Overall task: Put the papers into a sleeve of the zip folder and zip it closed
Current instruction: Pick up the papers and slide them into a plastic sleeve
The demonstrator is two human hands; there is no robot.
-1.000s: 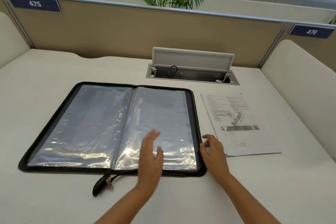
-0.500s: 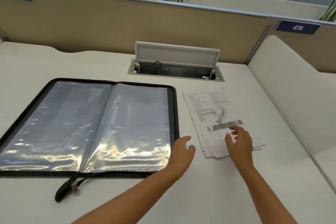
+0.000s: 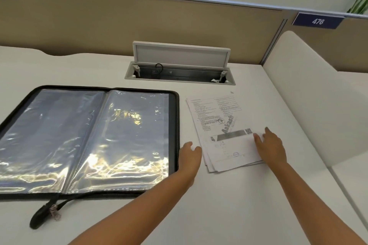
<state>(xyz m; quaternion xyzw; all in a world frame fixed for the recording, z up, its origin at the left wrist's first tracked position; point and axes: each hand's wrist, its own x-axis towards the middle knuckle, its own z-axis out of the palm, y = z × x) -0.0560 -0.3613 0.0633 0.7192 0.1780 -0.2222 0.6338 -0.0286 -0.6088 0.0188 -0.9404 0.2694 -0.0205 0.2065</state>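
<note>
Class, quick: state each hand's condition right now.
Left hand: open, holding nothing, beside the papers.
Right hand: open, resting on the papers.

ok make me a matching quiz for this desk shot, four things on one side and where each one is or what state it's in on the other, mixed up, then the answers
Things:
1. zip folder
2. papers
3. left hand
4. cable box lid

Places or states:
A. flipped up at the back of the desk
B. lying open, clear sleeves showing
C. stacked right of the folder, right hand at their right edge
D. on the desk between folder and papers

Pairs: 1-B, 2-C, 3-D, 4-A
</note>
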